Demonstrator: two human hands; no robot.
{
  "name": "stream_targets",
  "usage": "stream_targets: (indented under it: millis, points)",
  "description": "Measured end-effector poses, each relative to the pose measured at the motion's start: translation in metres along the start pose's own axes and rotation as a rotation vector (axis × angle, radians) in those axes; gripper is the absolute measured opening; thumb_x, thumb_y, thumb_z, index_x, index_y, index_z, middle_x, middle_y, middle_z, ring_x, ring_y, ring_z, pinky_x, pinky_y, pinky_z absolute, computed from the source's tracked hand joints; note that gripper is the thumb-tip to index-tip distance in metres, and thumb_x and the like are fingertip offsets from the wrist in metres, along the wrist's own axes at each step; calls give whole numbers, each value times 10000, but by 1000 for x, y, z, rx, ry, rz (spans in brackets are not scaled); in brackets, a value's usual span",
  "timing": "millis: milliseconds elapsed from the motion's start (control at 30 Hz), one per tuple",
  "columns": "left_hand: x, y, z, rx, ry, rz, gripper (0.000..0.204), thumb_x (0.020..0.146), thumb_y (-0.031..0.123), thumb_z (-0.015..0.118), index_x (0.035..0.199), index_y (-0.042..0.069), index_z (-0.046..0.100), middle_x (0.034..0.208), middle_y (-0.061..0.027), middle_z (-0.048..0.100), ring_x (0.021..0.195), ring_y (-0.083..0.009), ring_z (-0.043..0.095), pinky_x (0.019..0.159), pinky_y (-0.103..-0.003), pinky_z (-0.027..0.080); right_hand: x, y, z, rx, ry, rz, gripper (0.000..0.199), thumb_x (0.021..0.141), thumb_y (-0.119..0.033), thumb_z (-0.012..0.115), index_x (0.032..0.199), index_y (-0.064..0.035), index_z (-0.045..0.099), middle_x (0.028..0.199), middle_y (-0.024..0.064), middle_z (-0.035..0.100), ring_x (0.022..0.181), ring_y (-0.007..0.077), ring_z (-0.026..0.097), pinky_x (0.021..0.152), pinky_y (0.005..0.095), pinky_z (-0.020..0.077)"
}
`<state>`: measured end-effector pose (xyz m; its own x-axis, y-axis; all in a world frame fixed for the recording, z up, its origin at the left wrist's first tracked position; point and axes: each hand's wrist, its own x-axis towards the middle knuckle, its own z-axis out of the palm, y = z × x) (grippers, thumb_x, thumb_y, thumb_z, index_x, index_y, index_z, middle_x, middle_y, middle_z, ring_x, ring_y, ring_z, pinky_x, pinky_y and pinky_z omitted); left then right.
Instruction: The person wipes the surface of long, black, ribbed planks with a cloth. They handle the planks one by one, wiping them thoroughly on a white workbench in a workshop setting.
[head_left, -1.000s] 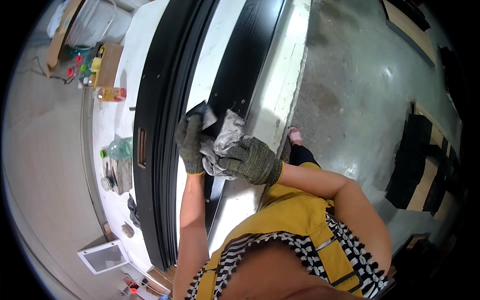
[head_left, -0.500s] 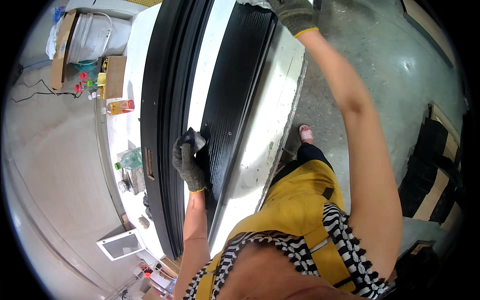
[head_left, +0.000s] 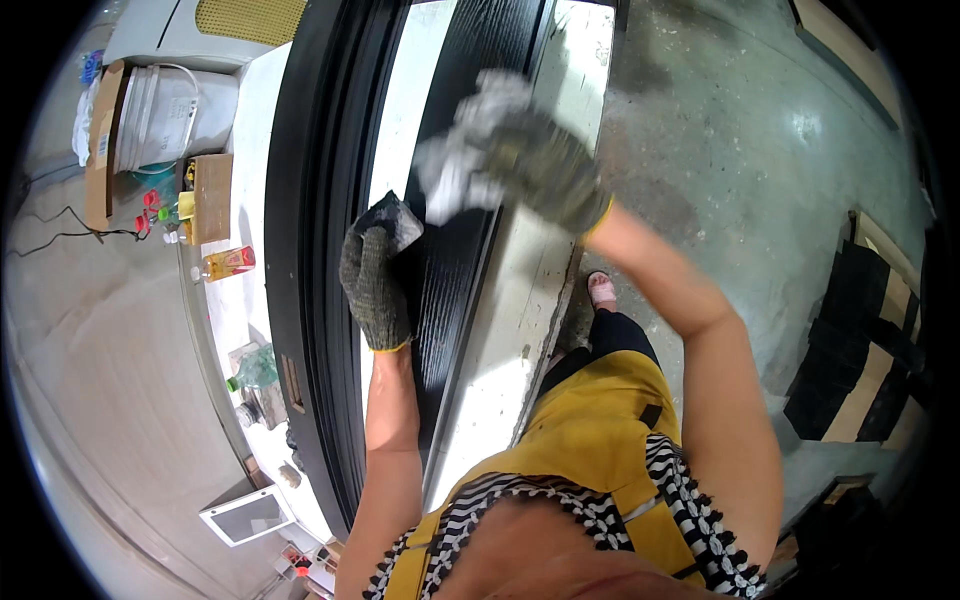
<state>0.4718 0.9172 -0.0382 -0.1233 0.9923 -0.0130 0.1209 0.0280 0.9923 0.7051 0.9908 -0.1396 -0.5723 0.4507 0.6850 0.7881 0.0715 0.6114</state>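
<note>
My right hand (head_left: pixel 550 172), in a grey-green knit glove with a yellow cuff edge, grips a crumpled white cloth (head_left: pixel 455 165). Motion blurs both, over a long black wood-grain board (head_left: pixel 452 275). At the left edge of that board my left hand (head_left: pixel 376 290), gloved alike, closes around a small dark thing with a shiny whitish face (head_left: pixel 400 226); its kind is unclear. Just left of this hand run long grooved black strips (head_left: pixel 335 180). The board and strips lie on a scuffed white bench (head_left: pixel 520 300).
Left of the strips stand a white bucket (head_left: pixel 165 118), a cardboard box (head_left: pixel 212 198), a bottle of amber liquid (head_left: pixel 228 263) and a green-tinted bottle (head_left: pixel 255 368). A white-framed screen (head_left: pixel 248 516) sits lower left. Black-wrapped boards (head_left: pixel 850 340) lie on the floor at right.
My right hand has come back from the board's far end toward me and leftward, carrying the white cloth. My left hand has shifted slightly farther away, still holding the small dark thing.
</note>
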Motion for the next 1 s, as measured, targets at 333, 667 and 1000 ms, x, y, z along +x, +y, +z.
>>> stream_targets:
  millis: [333, 667, 1000]
  points:
    - [3, 8, 9, 66, 6, 26, 358, 996, 243, 581, 1240, -10, 649, 1206, -126, 685, 1118, -218, 636, 1029, -355, 459, 31, 166, 253, 997, -151, 1020, 292, 912, -303, 648, 1103, -97, 728, 1081, 196, 696, 1061, 375, 628, 916, 441, 497]
    - [9, 11, 16, -43, 36, 3, 371, 954, 277, 653, 1206, 6, 664, 1065, -80, 696, 978, -175, 633, 940, -317, 470, 40, 102, 81, 821, -175, 446, 325, 889, -258, 664, 1193, -144, 663, 1111, 107, 656, 1046, 306, 642, 902, 417, 525]
    - [5, 14, 14, 22, 28, -45, 337, 978, 242, 605, 1209, 3, 660, 1134, -97, 698, 1040, -188, 641, 959, -330, 485, 83, 129, 106, 1087, -361, 434, 319, 954, -395, 562, 1114, -162, 710, 1004, 147, 696, 973, 353, 669, 815, 449, 526]
